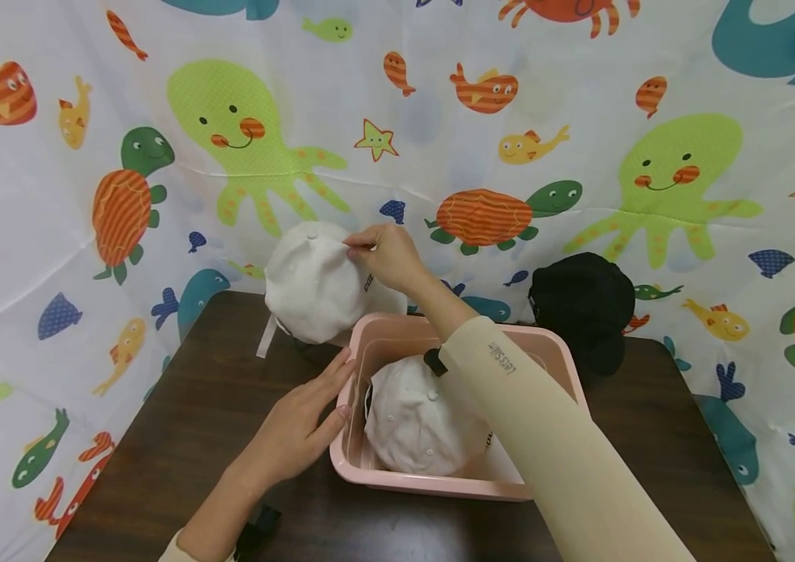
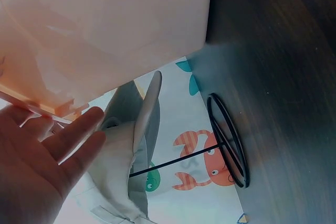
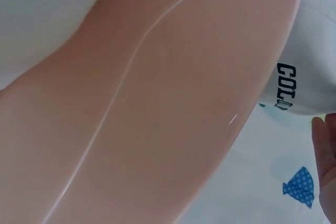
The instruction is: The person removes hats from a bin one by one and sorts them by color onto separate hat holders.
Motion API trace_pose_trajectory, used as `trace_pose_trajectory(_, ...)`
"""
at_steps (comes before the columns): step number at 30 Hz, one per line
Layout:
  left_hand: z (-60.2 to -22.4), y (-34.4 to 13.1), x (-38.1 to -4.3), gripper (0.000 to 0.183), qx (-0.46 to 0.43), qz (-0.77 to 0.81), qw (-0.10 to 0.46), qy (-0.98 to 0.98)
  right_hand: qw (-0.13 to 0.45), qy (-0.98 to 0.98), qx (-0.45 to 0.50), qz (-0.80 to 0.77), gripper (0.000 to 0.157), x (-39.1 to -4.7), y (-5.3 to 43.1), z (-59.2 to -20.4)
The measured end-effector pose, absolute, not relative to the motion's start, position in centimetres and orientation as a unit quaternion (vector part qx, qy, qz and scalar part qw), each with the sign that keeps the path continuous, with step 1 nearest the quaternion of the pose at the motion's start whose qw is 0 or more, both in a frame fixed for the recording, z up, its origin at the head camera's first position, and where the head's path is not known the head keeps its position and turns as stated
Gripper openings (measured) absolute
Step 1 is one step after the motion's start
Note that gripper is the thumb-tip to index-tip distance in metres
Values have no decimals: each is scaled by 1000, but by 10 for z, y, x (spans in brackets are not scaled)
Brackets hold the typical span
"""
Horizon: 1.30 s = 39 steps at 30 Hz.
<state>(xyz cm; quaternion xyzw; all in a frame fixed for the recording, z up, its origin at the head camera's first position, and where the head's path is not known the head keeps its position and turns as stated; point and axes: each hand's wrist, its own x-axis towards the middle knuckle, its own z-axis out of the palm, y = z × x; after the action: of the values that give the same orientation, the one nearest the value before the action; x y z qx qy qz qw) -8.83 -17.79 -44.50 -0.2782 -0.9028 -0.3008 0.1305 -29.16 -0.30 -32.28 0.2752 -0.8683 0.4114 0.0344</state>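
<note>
My right hand (image 1: 392, 254) reaches over a pink plastic basin (image 1: 453, 489) and pinches the crown of a white cap (image 1: 313, 285). That cap sits on a black wire stand (image 2: 228, 140), and dark lettering shows on its front in the right wrist view. At the basin's left side, my left hand (image 1: 299, 425) rests its straight fingers on the rim and outer wall. Inside the basin lies another white cap (image 1: 418, 421), crown up, partly covered by my right sleeve. Only the edge of my right hand (image 3: 326, 156) shows in the right wrist view.
A black cap (image 1: 580, 304) stands behind the basin at the right; what supports it is hidden. The dark wooden table (image 1: 221, 375) runs back to a white curtain (image 1: 425, 156) printed with sea animals.
</note>
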Motion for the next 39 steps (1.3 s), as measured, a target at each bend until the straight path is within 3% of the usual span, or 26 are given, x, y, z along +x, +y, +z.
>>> trace_pose_trajectory(11,-444,-178,-87,60,-274,-297,126,-906,9,-881,285,376,25,-291,6,-324)
trace_pose_trajectory(25,-444,-177,-85,59,-271,-300,127,-906,-70,-913,310,256,39,-286,29,-301)
trace_pose_trajectory(39,-442,-176,-84,59,-269,-299,128,-907,-33,-921,336,195,46,-255,74,-268)
